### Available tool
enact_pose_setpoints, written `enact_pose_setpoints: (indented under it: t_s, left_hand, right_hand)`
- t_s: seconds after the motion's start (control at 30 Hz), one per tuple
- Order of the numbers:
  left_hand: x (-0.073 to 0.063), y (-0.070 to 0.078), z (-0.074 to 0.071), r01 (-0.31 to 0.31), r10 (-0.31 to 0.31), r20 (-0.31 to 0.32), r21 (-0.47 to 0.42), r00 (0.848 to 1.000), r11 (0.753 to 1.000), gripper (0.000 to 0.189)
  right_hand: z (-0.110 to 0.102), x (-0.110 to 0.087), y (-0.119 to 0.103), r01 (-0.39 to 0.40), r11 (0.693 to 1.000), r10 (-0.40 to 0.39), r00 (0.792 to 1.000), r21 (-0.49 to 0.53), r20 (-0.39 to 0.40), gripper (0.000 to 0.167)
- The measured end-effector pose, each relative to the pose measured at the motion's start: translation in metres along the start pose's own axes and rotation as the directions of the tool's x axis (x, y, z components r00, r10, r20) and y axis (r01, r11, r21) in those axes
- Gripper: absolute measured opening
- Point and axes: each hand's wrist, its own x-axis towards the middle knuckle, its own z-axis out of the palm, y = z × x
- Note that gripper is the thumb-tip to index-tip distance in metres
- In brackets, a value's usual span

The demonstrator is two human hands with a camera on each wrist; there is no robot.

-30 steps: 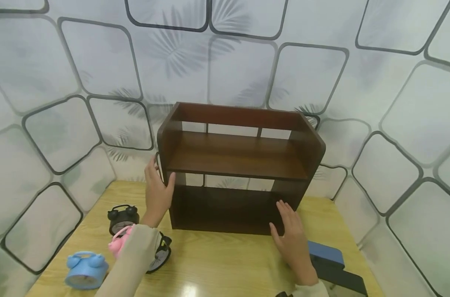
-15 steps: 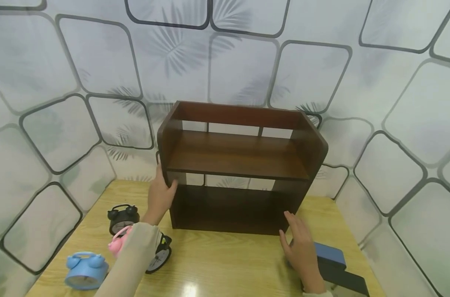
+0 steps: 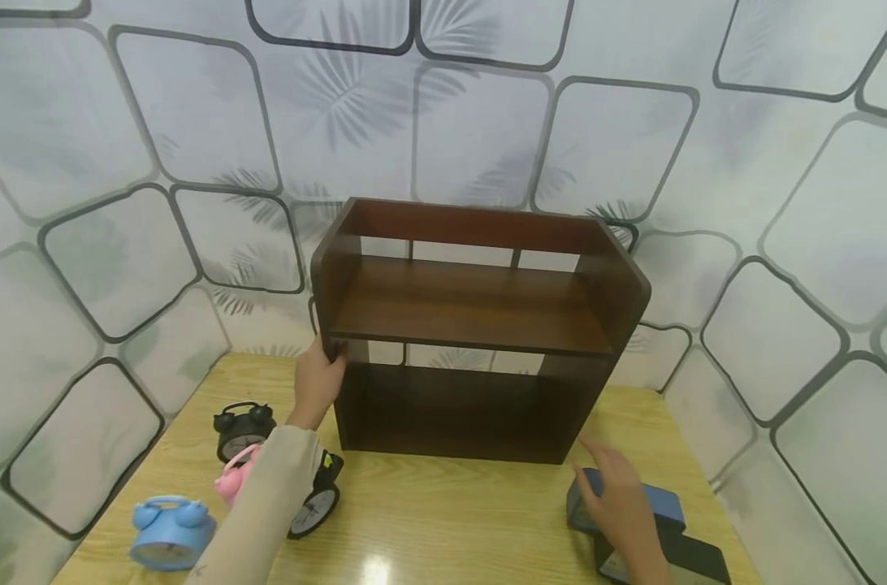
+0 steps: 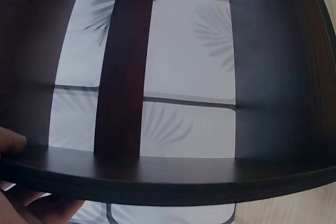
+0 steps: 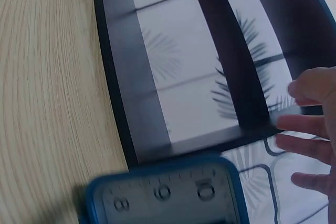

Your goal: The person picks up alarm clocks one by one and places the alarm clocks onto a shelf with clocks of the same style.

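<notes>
A dark brown two-tier shelf (image 3: 473, 313) stands upright on the wooden table. My left hand (image 3: 317, 386) grips its left side panel (image 4: 173, 182); the thumb lies on the inner face and the other fingers are outside, as the left wrist view shows. My right hand (image 3: 622, 508) is apart from the shelf, over the things at the right, its fingers (image 5: 302, 124) spread and holding nothing. Below it lies a blue-rimmed clock (image 5: 168, 198) whose dial shows 8, 9 and 10; the hand partly hides its blue top (image 3: 663, 502) in the head view. Whether they touch I cannot tell.
Left of the shelf stand a black twin-bell alarm clock (image 3: 244, 431), a pink one (image 3: 231, 481) partly behind the sleeve, a blue one (image 3: 171, 532) and a tilted black clock (image 3: 315, 508). Another dark box-like thing (image 3: 695, 561) lies front right. Patterned wall covering (image 3: 480, 138) surrounds the table.
My right hand has moved from the shelf's lower right front toward the near right, over the blue-rimmed clock. My left hand has slid slightly down and closed round the side panel.
</notes>
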Motion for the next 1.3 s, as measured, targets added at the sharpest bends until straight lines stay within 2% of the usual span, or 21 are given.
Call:
enact_pose_setpoints:
  t_s: [0.1,0.2,0.43,0.57,0.63,0.8,0.9,1.0,1.1,1.3]
  left_hand:
    - [0.000,0.000,0.001,-0.016,0.017,-0.018,0.058,1.000,0.998,0.030]
    - [-0.001,0.000,0.001,-0.054,0.055,-0.014,0.094,0.998,0.994,0.030]
    - [-0.001,-0.002,0.002,-0.086,0.090,-0.035,0.101,0.995,0.991,0.029]
    - [-0.002,-0.004,0.004,-0.080,0.085,-0.039,0.101,0.996,0.992,0.030]
    - [-0.002,-0.004,0.004,-0.063,0.066,-0.031,0.100,0.997,0.993,0.030]
    - [-0.003,-0.002,0.003,-0.011,0.011,0.005,0.072,1.000,0.997,0.030]
    - [-0.006,0.000,-0.002,0.016,-0.017,0.019,0.056,1.000,0.998,0.029]
    - [-0.010,0.002,-0.006,0.010,-0.011,0.019,0.065,1.000,0.998,0.028]
    - [-0.012,0.003,-0.007,-0.025,0.023,0.016,0.091,1.000,0.996,0.028]
    - [-0.012,0.003,-0.006,-0.066,0.063,0.024,0.142,0.998,0.988,0.028]
  right_hand:
    - [-0.005,-0.002,0.006,-0.001,1.000,0.002,0.998,-0.018,0.057,0.043]
    - [-0.010,-0.004,0.013,-0.018,0.999,0.021,0.992,-0.026,0.126,0.040]
    - [-0.018,-0.012,0.030,-0.060,0.997,0.067,0.967,-0.038,0.247,0.044]
    - [-0.022,-0.015,0.037,-0.122,0.992,0.127,0.931,-0.036,0.343,0.050]
    - [-0.024,-0.015,0.040,-0.153,0.988,0.151,0.903,-0.027,0.402,0.052]
    - [-0.025,-0.010,0.043,-0.160,0.987,0.147,0.835,-0.021,0.530,0.054]
    - [-0.022,-0.006,0.045,-0.141,0.990,0.125,0.809,-0.016,0.575,0.055]
    - [-0.022,-0.003,0.048,-0.120,0.993,0.096,0.805,0.001,0.585,0.055]
    - [-0.023,-0.002,0.051,-0.114,0.993,0.086,0.801,0.011,0.593,0.054]
    - [-0.023,-0.003,0.058,-0.171,0.985,0.125,0.768,0.014,0.628,0.053]
